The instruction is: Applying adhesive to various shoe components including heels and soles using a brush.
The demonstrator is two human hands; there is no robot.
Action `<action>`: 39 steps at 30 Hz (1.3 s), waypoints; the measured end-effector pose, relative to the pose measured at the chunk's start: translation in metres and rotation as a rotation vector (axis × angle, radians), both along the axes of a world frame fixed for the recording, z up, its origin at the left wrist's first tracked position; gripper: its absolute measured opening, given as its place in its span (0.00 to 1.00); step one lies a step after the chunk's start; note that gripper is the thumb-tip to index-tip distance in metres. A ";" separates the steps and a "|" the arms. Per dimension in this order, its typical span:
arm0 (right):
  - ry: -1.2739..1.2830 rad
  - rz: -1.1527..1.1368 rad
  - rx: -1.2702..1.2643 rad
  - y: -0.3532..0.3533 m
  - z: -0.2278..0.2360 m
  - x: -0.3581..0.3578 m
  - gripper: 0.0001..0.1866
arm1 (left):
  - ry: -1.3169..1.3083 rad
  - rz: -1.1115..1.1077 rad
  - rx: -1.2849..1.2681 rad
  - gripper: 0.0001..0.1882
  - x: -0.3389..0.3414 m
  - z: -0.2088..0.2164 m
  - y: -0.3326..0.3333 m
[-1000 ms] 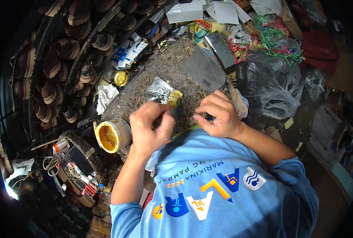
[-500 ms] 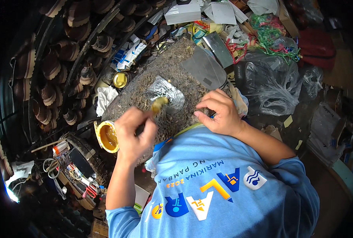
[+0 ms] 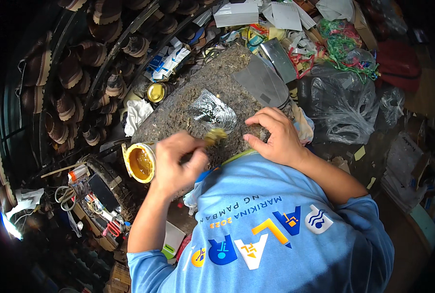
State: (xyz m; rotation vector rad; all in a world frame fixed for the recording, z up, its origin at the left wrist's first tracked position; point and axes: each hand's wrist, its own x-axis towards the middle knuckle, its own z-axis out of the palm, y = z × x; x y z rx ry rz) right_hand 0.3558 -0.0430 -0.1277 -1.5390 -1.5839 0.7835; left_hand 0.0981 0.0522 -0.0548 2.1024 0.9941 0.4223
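Observation:
My left hand (image 3: 178, 158) is closed round a brush (image 3: 215, 136) whose bristles are coated in yellow glue. The bristles sit just on the near side of a dark flat piece (image 3: 221, 115), wet and shiny on top, lying on the rough, crusted work surface (image 3: 173, 115). Beside my left wrist stands an open yellow tub (image 3: 151, 172) of amber glue. Fingers bent but apart, my right hand (image 3: 280, 136) rests near the surface's right edge with nothing visible in it. Grey curved sheet pieces (image 3: 261, 80) lie beyond it.
Racks of brown shoes (image 3: 71, 68) curve along the left. A gold-lidded can (image 3: 156, 92) and a crumpled white cloth (image 3: 138, 116) sit by the surface's left edge. Clear plastic bags (image 3: 342, 102) and tangled coloured strips (image 3: 344, 44) lie at the right.
My left hand has drawn the brush off the wet piece, toward me and slightly right. My right hand stays near the edge. The whole view has shifted a little.

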 end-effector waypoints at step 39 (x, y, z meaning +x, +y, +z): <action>0.739 -0.107 -0.703 0.033 -0.003 -0.027 0.55 | 0.212 0.242 -0.121 0.10 0.027 -0.018 0.048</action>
